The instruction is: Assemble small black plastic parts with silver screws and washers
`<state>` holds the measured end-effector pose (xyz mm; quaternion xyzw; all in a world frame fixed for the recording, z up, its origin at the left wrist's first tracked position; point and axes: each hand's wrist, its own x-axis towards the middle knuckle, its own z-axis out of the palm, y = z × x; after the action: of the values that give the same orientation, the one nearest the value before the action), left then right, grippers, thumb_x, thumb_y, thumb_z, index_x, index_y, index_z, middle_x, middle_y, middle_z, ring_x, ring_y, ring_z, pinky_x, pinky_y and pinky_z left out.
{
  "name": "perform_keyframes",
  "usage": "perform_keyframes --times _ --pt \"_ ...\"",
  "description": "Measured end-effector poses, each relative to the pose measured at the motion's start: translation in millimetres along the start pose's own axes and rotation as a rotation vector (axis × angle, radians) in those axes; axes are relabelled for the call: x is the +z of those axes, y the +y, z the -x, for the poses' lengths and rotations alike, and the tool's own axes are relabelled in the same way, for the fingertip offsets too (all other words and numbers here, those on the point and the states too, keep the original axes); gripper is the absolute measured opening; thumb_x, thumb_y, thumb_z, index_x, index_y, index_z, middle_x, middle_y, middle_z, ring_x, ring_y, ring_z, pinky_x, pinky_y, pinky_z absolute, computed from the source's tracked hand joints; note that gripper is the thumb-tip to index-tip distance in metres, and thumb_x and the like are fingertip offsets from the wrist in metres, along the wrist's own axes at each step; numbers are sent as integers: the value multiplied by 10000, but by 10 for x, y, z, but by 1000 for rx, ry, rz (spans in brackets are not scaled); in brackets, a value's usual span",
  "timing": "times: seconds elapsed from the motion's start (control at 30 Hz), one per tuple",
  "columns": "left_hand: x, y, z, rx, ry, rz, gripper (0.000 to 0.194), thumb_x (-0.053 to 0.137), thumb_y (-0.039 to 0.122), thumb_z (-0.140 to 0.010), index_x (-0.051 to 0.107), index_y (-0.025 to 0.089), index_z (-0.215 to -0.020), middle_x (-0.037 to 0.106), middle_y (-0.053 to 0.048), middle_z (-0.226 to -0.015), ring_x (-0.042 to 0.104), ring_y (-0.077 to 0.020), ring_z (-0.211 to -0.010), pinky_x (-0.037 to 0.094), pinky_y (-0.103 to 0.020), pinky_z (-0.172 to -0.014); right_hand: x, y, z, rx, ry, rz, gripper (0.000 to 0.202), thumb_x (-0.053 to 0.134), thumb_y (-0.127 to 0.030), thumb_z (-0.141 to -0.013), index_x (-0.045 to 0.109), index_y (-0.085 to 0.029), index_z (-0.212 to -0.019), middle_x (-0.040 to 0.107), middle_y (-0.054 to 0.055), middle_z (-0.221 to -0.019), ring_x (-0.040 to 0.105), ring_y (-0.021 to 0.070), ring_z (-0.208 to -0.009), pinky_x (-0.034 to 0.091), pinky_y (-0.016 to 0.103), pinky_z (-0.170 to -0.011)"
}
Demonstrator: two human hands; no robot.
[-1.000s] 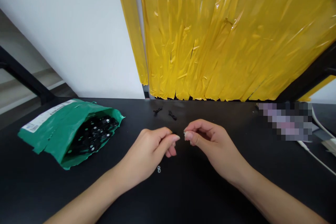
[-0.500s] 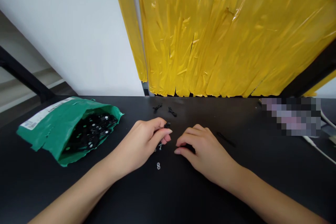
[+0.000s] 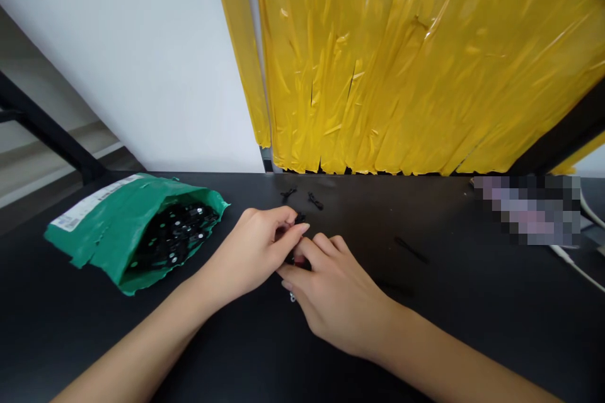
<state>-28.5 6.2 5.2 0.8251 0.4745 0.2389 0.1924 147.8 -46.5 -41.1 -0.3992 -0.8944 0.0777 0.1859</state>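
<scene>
My left hand (image 3: 253, 242) is closed in a pinch on a small black part (image 3: 299, 218), which pokes out past the thumb and forefinger. Right up against it, my right hand (image 3: 333, 286) bends over the black table with curled fingers, thumb and forefinger close together. What those fingertips hold, if anything, is hidden. Just below them, small pale rings (image 3: 292, 296) show in part on the table. Two twisted black pieces (image 3: 288, 194) (image 3: 315, 201) lie beyond my hands.
To the left lies a torn green bag (image 3: 106, 227) with many small black parts inside. A thin black strip (image 3: 411, 250) is on the table (image 3: 236, 352) at right, near a blurred-out object (image 3: 524, 208) and a white cable (image 3: 570, 262). Yellow plastic sheeting (image 3: 378, 75) hangs behind.
My right hand has moved left to meet my left hand, now covering the small metal pieces and part of the rings. The left hand keeps its pinch. The view has shifted slightly.
</scene>
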Motion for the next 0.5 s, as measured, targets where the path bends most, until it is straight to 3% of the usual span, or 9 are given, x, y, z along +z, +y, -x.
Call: perform_keyframes --times 0.23,0.33,0.5 --pt "39 -52 24 20 40 14 360 605 382 -999 566 185 -701 579 68 -579 486 -75 -511 342 -218 -510 75 83 -29 80 44 -82 238 565 -173 -1041 733 -231 -882 696 23 -1062 541 231 -968 314 399 -776" --pt "44 -43 37 46 42 17 307 618 350 -984 607 181 -727 621 60 -609 519 -75 -530 358 -205 -517 88 125 -40 102 72 -111 194 607 -166 -1031 751 -244 -928 709 7 -1065 534 224 -937 315 389 -764" --pt "41 -18 39 79 57 10 315 614 341 -982 601 175 -715 586 60 -583 443 -64 -497 310 -198 -478 101 138 -38 61 122 -40 127 631 -129 -998 720 -208 -952 697 42 -1069 532 246 -935 326 403 -760"
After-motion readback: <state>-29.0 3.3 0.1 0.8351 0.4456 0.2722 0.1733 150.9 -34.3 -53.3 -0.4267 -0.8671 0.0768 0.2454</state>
